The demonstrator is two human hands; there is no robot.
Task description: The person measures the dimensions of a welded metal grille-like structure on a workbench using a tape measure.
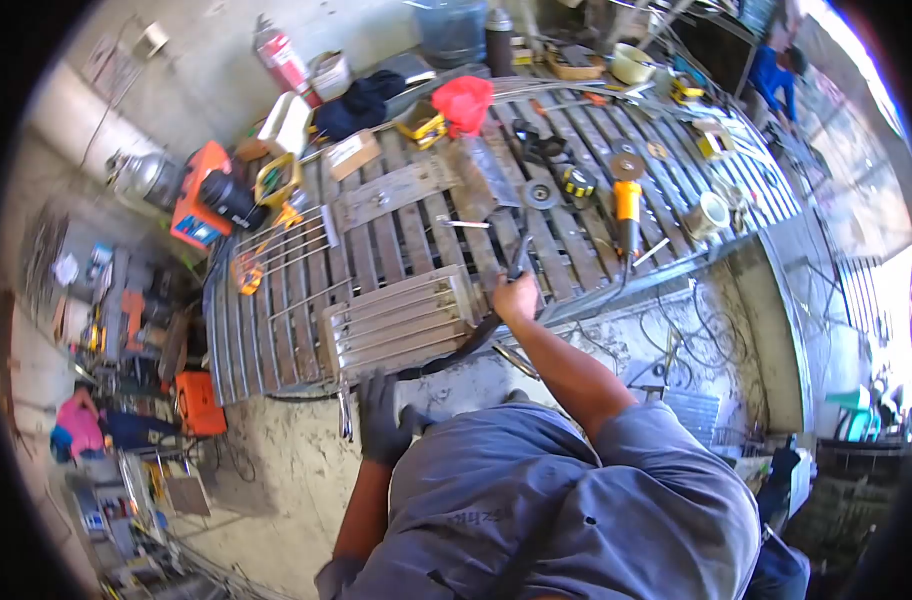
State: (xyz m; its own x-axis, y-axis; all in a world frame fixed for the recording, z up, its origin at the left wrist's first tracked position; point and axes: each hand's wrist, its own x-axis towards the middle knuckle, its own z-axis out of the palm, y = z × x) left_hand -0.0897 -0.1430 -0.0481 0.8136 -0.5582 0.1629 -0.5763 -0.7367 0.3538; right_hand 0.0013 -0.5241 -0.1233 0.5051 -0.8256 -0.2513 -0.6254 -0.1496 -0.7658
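Observation:
My right hand (517,298), bare, is closed around a black welding electrode holder (521,262) at the front edge of the slatted metal table (396,245). From the fist a thick black cable (464,347) runs down and left along that edge. My left hand (380,415) wears a dark glove; its fingers are extended upward, just below the table edge, with nothing visible in them. Right beside it, metal locking pliers (346,408) hang at the corner of a flat plate (386,345). Several thin parallel rods (396,318) lie across the plate.
An angle grinder (627,215) lies at right on the slats, near a tape measure (578,181) and a grinding disc (541,194). At left stand an orange machine (204,195) and a second rod grid (291,245). Cables (691,335) trail over the floor. A person (81,425) is at far left.

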